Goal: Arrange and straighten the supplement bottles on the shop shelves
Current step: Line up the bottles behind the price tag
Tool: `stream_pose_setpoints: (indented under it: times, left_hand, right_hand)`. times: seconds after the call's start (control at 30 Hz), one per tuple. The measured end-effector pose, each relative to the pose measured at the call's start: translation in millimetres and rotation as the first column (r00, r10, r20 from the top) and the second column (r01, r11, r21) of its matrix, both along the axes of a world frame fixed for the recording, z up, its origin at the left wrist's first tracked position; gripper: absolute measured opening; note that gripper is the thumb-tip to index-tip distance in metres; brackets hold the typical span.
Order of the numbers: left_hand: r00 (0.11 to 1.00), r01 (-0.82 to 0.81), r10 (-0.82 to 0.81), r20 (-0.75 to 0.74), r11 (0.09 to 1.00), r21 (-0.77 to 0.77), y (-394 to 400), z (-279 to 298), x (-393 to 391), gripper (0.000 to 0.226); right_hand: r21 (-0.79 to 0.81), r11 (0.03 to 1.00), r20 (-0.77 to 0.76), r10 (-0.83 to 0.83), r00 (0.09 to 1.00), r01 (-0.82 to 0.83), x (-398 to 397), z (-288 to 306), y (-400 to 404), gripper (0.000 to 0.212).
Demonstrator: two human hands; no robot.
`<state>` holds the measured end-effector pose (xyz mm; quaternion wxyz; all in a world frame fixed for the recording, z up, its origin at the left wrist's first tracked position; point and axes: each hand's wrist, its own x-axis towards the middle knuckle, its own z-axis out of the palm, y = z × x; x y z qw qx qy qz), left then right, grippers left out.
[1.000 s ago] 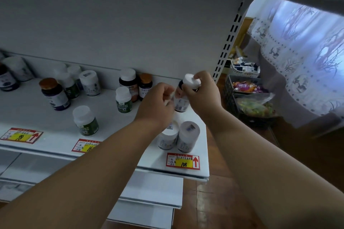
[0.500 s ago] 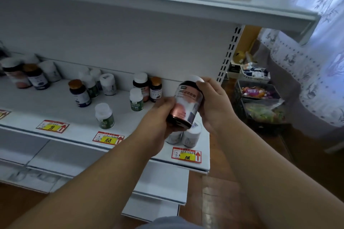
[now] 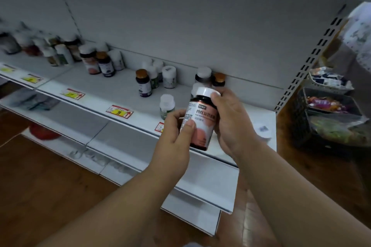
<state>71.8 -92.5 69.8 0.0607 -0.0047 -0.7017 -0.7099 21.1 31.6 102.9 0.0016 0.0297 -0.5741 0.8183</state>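
**Eng:** Bottle [image 3: 200, 120] status: you've got the dark one with the white cap and pink label up in front of the shelf [image 3: 112, 90], slightly tilted, label toward you, clear of the shelf surface. Your left hand [image 3: 174, 132] wraps the lower body, thumb pressed on the label. Your right hand [image 3: 226, 120] curls round the upper part, fingers [image 3: 216, 96] on the cap.

**Op:** Contents?

**Eng:** Can't tell, body is opaque. Same for everything on the shelf.

**Op:** Count what's left there.

**Eng:** Near you: one white-capped green-label bottle [image 3: 167, 106] just left of your left hand, standing alone. Behind your hands by the back panel: one white-capped dark bottle [image 3: 203, 75] and one bronze-capped bottle [image 3: 219, 79], side by side. One white cap [image 3: 262, 129] shows right of your right wrist. Mid cluster [image 3: 155, 78]: one bronze-capped dark bottle in front, about four white ones behind. Next cluster left [image 3: 100, 61]: roughly four, two dark in front. Far-left group [image 3: 40, 46] is too blurred to count.

**Op:** Other containers?

**Eng:** Two baskets off the shelf's right end: a pale upper one [image 3: 329, 84] with small dark-and-white packets, a dark lower one [image 3: 331, 106] with coloured wrapped items. A clear bag of something green [image 3: 339, 130] sits below. Four price tags [image 3: 119, 110] readable along the shelf edge, a fifth partly behind your left hand.
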Motion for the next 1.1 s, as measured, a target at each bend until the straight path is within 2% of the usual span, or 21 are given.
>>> stream_pose_setpoints:
  times: [0.23,0.37,0.5,0.77,0.9,1.03,1.1]
  left_hand:
    - [0.996,-0.039,0.033,0.088,0.997,0.067,-143.8,-6.7,22.4,0.024]
    - [0.99,-0.042,0.033,0.134,0.997,0.058,-241.7,-11.2,29.0,0.022]
    - [0.983,-0.054,0.041,0.179,0.996,0.07,-304.8,-17.0,28.6,0.017]
    - [0.965,-0.009,-0.008,0.262,0.998,0.061,-362.5,-31.9,-19.2,0.023]
    - [0.955,-0.004,-0.022,0.297,0.996,0.087,-388.7,-26.2,-63.2,0.018]
    - [0.941,0.05,-0.075,0.329,0.995,0.084,-418.6,-14.3,-104.7,0.037]
    - [0.94,0.095,-0.107,0.323,0.994,0.052,-434.1,-12.0,-124.5,0.035]
  right_hand:
    - [0.091,0.991,-0.013,0.099,0.995,-0.098,7.4,-7.7,-142.0,0.011]
    - [0.049,0.992,0.041,0.117,0.992,-0.119,14.7,-18.2,-240.9,0.01]
    - [0.055,0.995,0.072,0.074,0.995,-0.078,15.3,-22.7,-311.5,0.01]
    - [0.105,0.993,0.13,0.039,0.991,-0.053,-34.0,-41.4,-366.5,0.01]
    - [0.111,0.991,0.148,0.06,0.987,-0.077,-77.3,-46.5,-388.7,0.012]
    - [0.167,0.982,0.154,0.068,0.986,-0.093,-121.9,-43.2,-410.1,0.013]
    - [0.221,0.966,0.157,0.1,0.983,-0.134,-143.9,-40.5,-419.8,0.013]
